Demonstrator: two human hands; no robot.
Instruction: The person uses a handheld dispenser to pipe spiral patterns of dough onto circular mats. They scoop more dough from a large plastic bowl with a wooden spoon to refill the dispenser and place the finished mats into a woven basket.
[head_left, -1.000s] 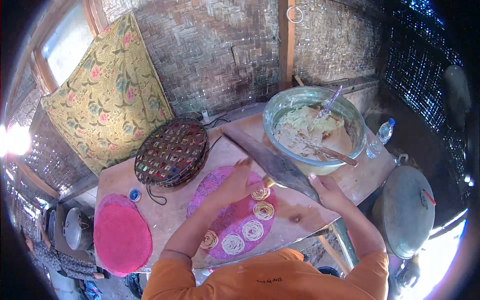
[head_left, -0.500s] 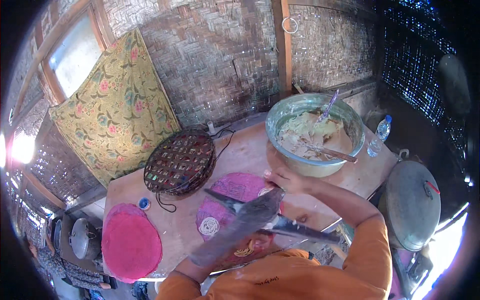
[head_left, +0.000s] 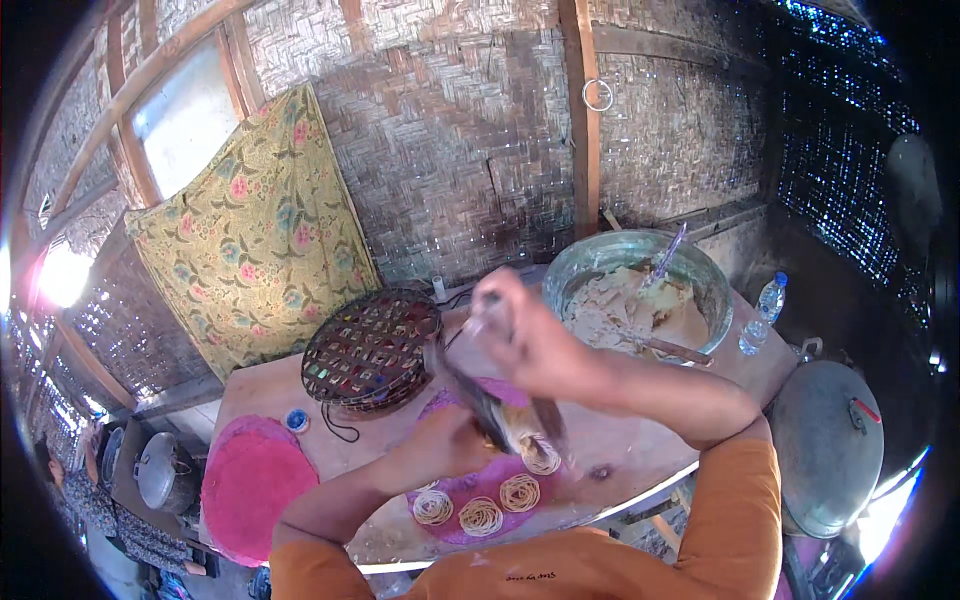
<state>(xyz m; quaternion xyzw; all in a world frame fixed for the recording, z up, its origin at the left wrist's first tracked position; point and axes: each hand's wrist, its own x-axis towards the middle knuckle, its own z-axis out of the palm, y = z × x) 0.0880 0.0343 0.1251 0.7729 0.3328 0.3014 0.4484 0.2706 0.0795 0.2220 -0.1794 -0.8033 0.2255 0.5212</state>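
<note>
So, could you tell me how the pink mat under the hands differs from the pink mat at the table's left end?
The pink mat under the hands carries several coiled noodle rounds; the pink mat at the left end carries none. The first is largely hidden by the left hand and the tool gripped by the right hand; the second lies in full view, overhanging the table edge. Both are round, flat and pink.

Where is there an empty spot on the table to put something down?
Bare wood shows between the round woven tray and the pink mat, and on the table below the big bowl. The purple mat is crowded with coils and both hands.
</note>
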